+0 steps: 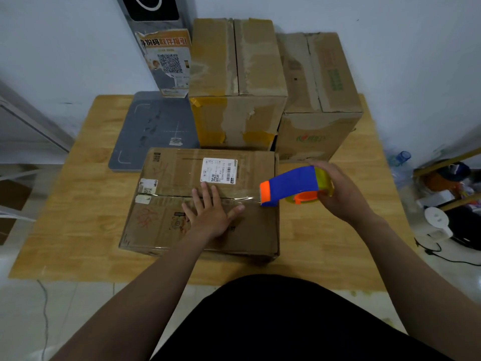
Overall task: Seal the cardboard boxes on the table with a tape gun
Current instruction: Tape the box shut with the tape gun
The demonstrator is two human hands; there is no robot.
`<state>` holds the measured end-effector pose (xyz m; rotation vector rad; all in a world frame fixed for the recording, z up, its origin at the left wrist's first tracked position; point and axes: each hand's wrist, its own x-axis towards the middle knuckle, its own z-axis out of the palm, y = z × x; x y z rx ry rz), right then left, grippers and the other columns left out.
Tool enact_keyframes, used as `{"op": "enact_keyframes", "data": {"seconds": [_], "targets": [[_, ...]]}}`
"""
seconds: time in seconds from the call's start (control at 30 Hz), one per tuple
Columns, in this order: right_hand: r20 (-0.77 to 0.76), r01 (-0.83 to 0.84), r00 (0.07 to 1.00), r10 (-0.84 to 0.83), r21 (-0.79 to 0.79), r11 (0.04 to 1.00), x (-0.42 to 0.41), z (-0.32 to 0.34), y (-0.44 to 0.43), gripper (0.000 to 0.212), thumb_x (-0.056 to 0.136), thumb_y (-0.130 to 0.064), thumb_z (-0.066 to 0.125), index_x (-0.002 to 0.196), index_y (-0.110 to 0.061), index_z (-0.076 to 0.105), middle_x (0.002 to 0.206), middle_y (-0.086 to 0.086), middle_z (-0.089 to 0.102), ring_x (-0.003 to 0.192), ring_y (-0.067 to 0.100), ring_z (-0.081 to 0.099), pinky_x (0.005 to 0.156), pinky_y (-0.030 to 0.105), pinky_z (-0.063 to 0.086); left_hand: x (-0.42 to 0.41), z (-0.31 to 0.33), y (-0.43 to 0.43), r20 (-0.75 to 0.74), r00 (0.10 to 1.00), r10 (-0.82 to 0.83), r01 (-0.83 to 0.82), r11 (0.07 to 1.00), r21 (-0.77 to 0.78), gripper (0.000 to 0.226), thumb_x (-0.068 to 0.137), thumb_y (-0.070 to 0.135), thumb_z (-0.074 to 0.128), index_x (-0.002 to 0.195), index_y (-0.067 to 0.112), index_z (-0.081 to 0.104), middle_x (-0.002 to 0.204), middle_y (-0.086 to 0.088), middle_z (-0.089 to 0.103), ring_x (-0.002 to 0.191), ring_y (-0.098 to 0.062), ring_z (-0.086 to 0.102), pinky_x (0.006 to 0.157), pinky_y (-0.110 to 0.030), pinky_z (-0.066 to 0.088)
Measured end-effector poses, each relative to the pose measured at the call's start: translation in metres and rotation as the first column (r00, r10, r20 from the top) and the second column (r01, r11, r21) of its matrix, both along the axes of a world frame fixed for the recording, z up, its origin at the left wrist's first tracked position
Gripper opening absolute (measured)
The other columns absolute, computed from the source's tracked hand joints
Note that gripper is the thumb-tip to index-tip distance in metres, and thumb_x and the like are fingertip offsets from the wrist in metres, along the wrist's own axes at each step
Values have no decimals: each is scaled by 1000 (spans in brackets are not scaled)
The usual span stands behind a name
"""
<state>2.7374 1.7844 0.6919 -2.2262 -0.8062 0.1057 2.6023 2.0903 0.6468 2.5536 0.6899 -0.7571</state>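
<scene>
A flat cardboard box (166,225) with a white shipping label lies closed in the middle of the table. My left hand (212,212) rests flat on its lid, fingers spread, just below the centre seam. My right hand (341,194) grips a blue and orange tape gun (289,185) at the box's right edge, its orange mouth at the seam. A strip of clear tape (244,198) stretches from the gun's mouth along the seam toward my left hand. Two taller cardboard boxes (234,82) (320,100) stand behind, with their flaps closed.
A grey scale platform (153,131) with a post carrying a QR poster sits at the table's (78,204) back left. White wall behind. On the floor to the right are a plastic bottle (402,158), a white appliance and cables.
</scene>
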Motion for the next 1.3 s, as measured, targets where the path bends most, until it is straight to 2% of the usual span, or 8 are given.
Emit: {"op": "enact_keyframes", "data": {"seconds": [0.07,0.13,0.23,0.4,0.67,0.93,1.1,1.3], "targets": [[-22,-2,1000,1,-24,1000,-4,-6,-2,81,77,12,67,143,-29,43,139,3,52,131,28,50,106,42,45,0,-1,-1,-2,1000,2,-2,1000,15,118,78,96,16,159,20,-25,159,-5,-44,149,-34,-36,117,-68,-18],[-37,8,999,-10,-75,997,-6,-15,-1,79,80,7,65,145,-29,39,136,4,50,126,28,51,100,46,48,0,-1,-3,0,1000,4,-4,1000,27,119,77,96,16,159,20,-25,159,-6,-44,149,-35,-35,117,-68,-17],[-75,53,995,-60,-101,993,-8,-27,-4,76,85,5,64,146,-29,35,132,4,48,121,24,50,95,44,50,2,2,-6,-21,1000,-6,7,999,51,128,70,98,16,158,17,-27,158,-10,-44,148,-37,-36,116,-69,-16],[-100,33,994,-39,-58,998,-6,-33,-7,71,86,7,62,145,-25,37,131,5,47,120,24,49,95,44,49,13,7,-36,-80,996,-50,54,998,45,132,73,98,30,158,14,-27,155,-20,-45,145,-41,-39,115,-71,-17],[-120,18,992,-26,-71,997,4,-34,-6,66,90,1,64,145,-24,38,134,5,47,123,20,48,99,36,46,24,3,-90,-71,997,-26,29,998,51,147,66,101,43,153,10,-33,154,-22,-46,144,-38,-42,112,-73,-17],[-119,-3,993,-5,-63,998,9,-19,-9,68,87,3,61,145,-26,40,138,2,47,127,17,44,96,32,42,14,-10,-103,135,990,37,-61,983,175,133,77,91,42,159,6,-19,165,-17,-30,152,-31,-31,117,-72,-10],[-96,-41,995,34,-70,997,10,-13,-15,72,86,-4,66,145,-34,37,139,-2,46,130,21,44,93,42,48,10,-14,-110,196,981,4,-47,975,218,119,86,84,33,160,4,-14,167,-19,-23,153,-36,-27,115,-76,-7],[-95,-40,995,31,-93,995,9,-20,-21,72,90,-9,67,146,-37,32,144,-4,42,133,20,43,93,50,52,11,-18,-114,196,981,1,-53,964,262,111,88,80,27,161,5,-11,168,-19,-21,153,-38,-24,114,-78,-3]]}}
